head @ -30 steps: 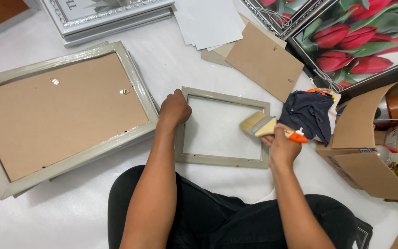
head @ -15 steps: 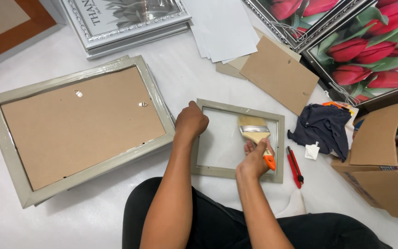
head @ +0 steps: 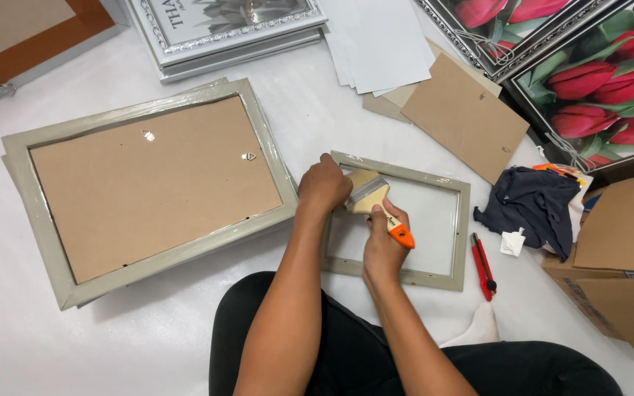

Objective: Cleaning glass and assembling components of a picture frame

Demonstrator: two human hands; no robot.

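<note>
Large grey frame (head: 148, 183), backing board up, lies at left, position unchanged relative to small frame.

Left hand (head: 324, 185) clenched, pressed on upper left corner of small grey frame (head: 398, 220), as before.

Paintbrush (head: 376, 202) now shifted from right edge of frame to upper left area; bristles laid on glass beside left hand. Right hand (head: 383, 246) closed around orange handle. Sweep judged under way across pane.

Red utility knife (head: 483, 265) and dark cloth (head: 530, 209) lie at right, untouched.

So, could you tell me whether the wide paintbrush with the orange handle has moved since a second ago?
Yes. The paintbrush has moved left, from the small grey frame's right edge to its upper-left corner.
</note>
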